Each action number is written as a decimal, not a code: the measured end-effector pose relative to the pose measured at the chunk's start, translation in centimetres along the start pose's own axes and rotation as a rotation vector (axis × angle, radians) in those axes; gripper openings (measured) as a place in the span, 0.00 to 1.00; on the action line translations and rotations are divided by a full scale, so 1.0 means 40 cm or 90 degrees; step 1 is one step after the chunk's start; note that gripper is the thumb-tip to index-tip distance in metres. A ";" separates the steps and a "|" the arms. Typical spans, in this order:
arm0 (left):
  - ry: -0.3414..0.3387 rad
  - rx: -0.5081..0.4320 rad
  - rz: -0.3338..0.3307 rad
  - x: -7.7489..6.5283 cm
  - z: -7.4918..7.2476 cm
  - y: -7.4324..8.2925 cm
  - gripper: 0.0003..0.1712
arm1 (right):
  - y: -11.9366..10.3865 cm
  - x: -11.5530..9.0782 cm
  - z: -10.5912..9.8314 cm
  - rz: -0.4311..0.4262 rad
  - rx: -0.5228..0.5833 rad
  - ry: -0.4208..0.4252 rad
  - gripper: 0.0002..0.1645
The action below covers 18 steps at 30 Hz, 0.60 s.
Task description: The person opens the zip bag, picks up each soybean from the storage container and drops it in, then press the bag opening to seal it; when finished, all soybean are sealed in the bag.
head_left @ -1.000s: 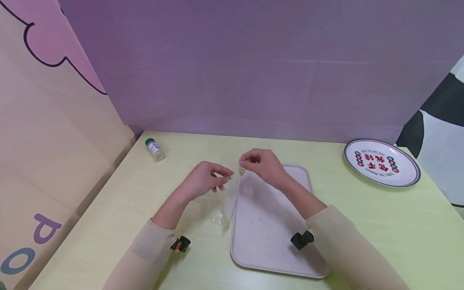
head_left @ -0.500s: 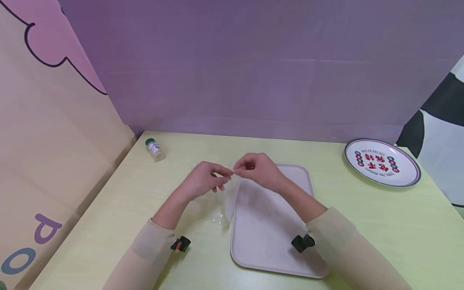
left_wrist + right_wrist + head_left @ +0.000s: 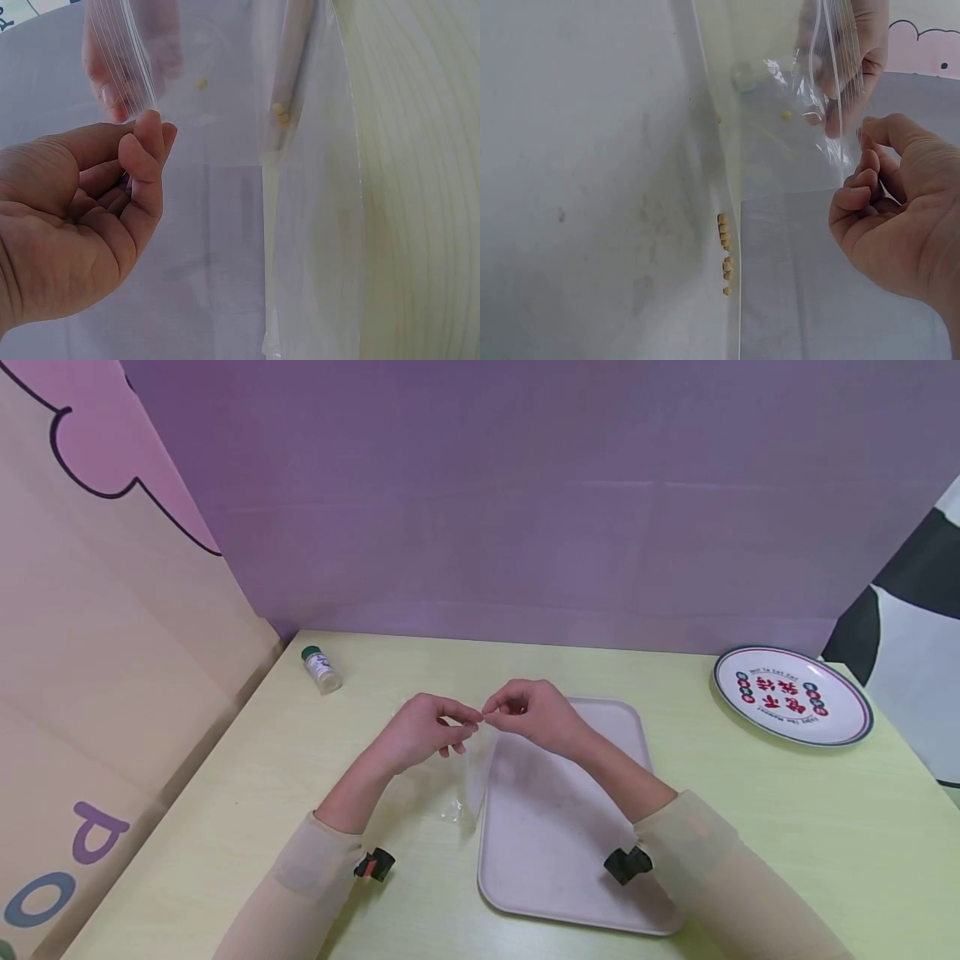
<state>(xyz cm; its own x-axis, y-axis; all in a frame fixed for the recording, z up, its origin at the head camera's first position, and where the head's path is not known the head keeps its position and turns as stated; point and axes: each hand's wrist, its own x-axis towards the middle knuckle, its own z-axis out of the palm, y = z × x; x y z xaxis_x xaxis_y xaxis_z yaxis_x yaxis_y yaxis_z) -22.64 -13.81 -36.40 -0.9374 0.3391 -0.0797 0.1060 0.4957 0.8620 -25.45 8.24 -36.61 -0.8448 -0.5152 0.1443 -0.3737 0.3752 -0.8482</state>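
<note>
The right hand (image 3: 536, 717) has drawn in to the left hand (image 3: 424, 729), both pinching the bag (image 3: 319, 247) at its zip strip (image 3: 127, 52), seemingly now working one spot.

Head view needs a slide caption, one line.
Left hand and right hand pinch a clear bag by the left edge of a tray, green-capped bottle at left, printed plate at right.

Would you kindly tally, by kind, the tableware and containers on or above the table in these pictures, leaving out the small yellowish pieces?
Clear zip bag: 1
Pale tray: 1
Oval plate: 1
Green-capped bottle: 1
Total: 4
</note>
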 end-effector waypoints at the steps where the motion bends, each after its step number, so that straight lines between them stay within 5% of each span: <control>1: 0.000 -0.001 -0.001 0.000 0.000 0.000 0.13 | 0.001 0.000 0.000 -0.002 0.000 0.002 0.05; 18: -0.009 -0.009 -0.009 -0.005 -0.005 0.007 0.14 | 0.045 0.022 -0.034 0.056 0.061 0.116 0.14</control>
<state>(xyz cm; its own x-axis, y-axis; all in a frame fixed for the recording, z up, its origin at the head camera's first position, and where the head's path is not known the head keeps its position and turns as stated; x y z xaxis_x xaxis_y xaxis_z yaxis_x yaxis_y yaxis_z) -22.51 -13.89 -36.05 -0.9341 0.3430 -0.0994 0.0872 0.4888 0.8680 -27.38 9.49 -37.32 -0.9313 -0.3323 0.1494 -0.2640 0.3331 -0.9052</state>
